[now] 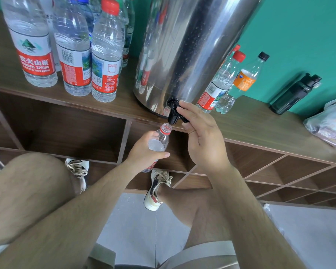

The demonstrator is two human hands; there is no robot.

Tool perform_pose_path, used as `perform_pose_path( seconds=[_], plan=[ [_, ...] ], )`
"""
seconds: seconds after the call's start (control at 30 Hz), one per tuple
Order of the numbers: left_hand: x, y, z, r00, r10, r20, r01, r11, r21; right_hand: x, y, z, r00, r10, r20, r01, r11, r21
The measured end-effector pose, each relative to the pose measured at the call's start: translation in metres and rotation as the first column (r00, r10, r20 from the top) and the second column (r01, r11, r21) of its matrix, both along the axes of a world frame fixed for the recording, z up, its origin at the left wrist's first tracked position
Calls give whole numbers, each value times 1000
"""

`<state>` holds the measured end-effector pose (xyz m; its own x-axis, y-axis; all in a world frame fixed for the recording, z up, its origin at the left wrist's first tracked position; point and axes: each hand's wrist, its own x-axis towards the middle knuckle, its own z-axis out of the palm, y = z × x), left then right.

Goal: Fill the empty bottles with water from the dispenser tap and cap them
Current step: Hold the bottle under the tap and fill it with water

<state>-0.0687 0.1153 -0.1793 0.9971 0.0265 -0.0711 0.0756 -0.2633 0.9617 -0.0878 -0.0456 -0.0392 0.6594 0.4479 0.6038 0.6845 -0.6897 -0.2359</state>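
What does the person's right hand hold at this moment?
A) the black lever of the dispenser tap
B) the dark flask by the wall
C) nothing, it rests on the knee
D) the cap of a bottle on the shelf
A: the right hand pinches the black tap lever of the steel dispenser, while the left hand holds the uncapped bottle under the tap spout.

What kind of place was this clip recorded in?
Likely an indoor room with a makeshift water-filling station: a steel dispenser and many plastic bottles stand on a wooden cubby shelf against a teal wall.
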Motion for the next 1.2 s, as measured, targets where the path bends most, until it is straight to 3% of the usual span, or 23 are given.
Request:
perform_pose_path(
  seconds=[1.2],
  plan=[
    [0,-1,3,1000,3,-18,-3,1000,10,1,1,2,1000,7,-8,-7,1000,-3]
  ],
)
